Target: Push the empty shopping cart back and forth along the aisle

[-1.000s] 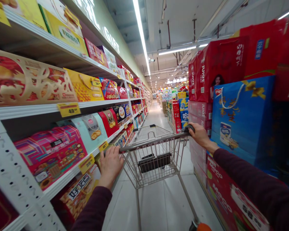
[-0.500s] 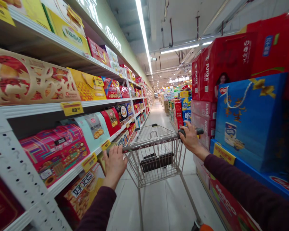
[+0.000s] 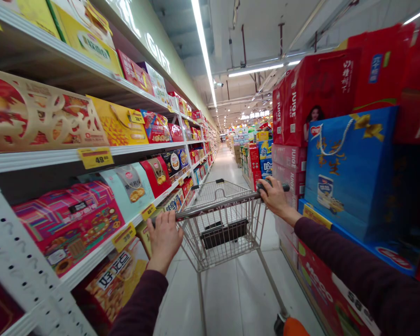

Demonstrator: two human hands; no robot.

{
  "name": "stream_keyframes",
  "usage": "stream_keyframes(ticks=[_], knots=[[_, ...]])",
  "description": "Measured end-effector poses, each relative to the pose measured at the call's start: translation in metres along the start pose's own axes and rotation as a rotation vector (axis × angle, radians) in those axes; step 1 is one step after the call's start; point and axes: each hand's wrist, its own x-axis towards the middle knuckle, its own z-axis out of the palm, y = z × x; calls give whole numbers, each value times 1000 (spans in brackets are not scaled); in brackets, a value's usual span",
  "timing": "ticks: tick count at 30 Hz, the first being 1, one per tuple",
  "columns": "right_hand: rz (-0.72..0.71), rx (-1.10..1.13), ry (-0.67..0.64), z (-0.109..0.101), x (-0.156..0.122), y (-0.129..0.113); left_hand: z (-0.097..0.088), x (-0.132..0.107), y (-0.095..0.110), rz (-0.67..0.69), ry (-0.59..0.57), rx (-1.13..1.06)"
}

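Observation:
A wire shopping cart [image 3: 221,219] stands in a supermarket aisle right in front of me, its basket holding nothing but the folded black child seat. My left hand [image 3: 164,240] is closed round the left end of the cart's handle bar [image 3: 217,204]. My right hand [image 3: 276,196] grips the bar's right end, fingers wrapped over the black end cap. Both arms wear dark maroon sleeves.
White shelves [image 3: 91,156] of boxed gift biscuits with yellow price tags [image 3: 95,157] run close along the left. Stacked red cartons [image 3: 315,93] and a blue gift bag [image 3: 350,168] crowd the right. The pale tiled aisle [image 3: 227,163] stretches ahead, more stacked boxes [image 3: 254,163] on its right side.
The cart has rolled slightly forward along the aisle with both hands holding the bar. My right hand shifted a little inward from the end cap.

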Motion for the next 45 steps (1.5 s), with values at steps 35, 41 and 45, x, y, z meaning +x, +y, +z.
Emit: stream_keyframes(ticks=[35,41,45], knots=[[25,26,-25,18,13,7,-25,-7,-1,19,-23,-48],[3,87,-76,24,19,-11,-34,-15,24,97,-6,-133],[-89,190,-178,20,21,-51,-39,-19,44,116,0,-180]])
